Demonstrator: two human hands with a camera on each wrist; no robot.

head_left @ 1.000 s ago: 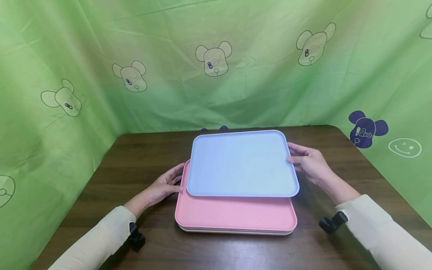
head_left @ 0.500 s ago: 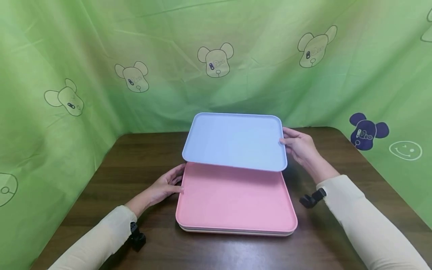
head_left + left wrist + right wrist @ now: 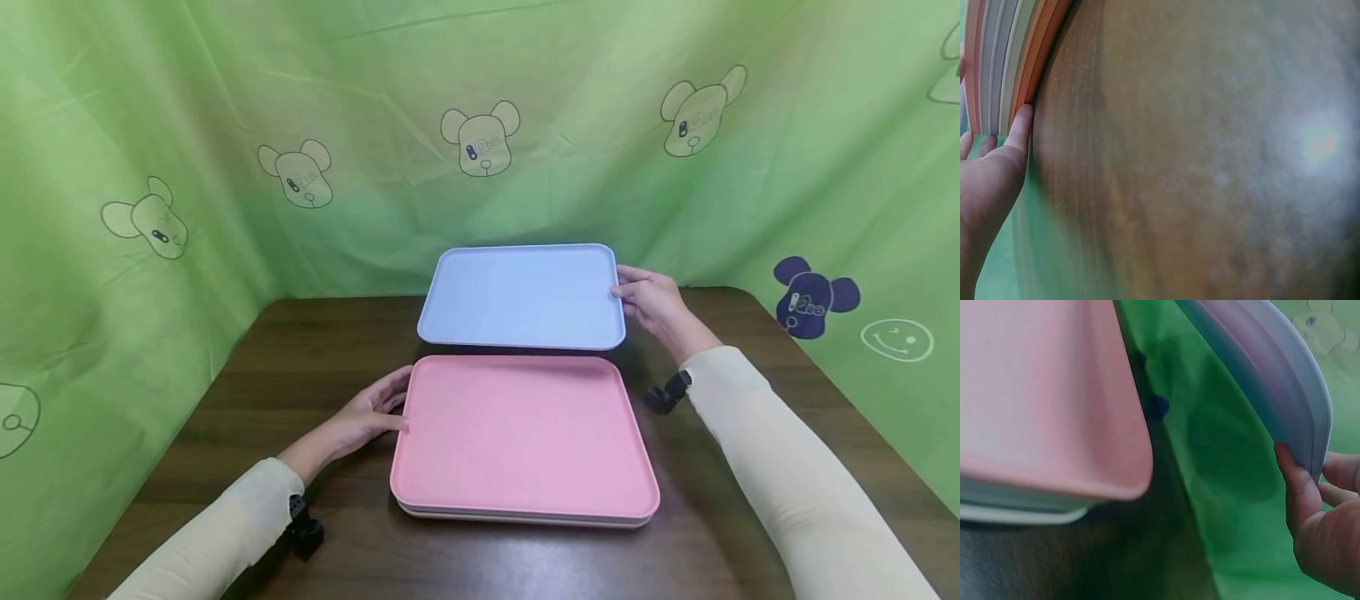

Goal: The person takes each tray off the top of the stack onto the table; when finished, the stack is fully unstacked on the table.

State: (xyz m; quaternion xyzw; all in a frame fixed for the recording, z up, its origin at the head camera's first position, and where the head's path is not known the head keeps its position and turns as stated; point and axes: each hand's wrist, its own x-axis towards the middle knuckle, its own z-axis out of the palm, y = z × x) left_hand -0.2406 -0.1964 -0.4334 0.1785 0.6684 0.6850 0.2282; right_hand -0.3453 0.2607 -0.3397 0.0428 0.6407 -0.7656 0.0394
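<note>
A light blue tray (image 3: pixel 525 296) is held up beyond the tray stack, its near edge lower than its far edge. My right hand (image 3: pixel 656 304) pinches its right edge between thumb and fingers, as the right wrist view also shows. Below it, a pink tray (image 3: pixel 521 437) tops the stack on the table. My left hand (image 3: pixel 363 421) touches the stack's left side, with extended fingertips against the layered edges. The left wrist view shows the stacked rims, with an orange tray (image 3: pixel 1036 50) at the bottom against the table. The hidden parts of the lower trays cannot be seen.
The brown wooden table (image 3: pixel 315 342) extends around the stack. A green curtain (image 3: pixel 375 200) printed with bear heads hangs behind and along both sides, close to the table's far edge. Black wrist cameras sit below both sleeves.
My right hand has carried the blue tray away from me, off the pink tray to beyond the stack's far edge. My left hand and the stack have stayed in place.
</note>
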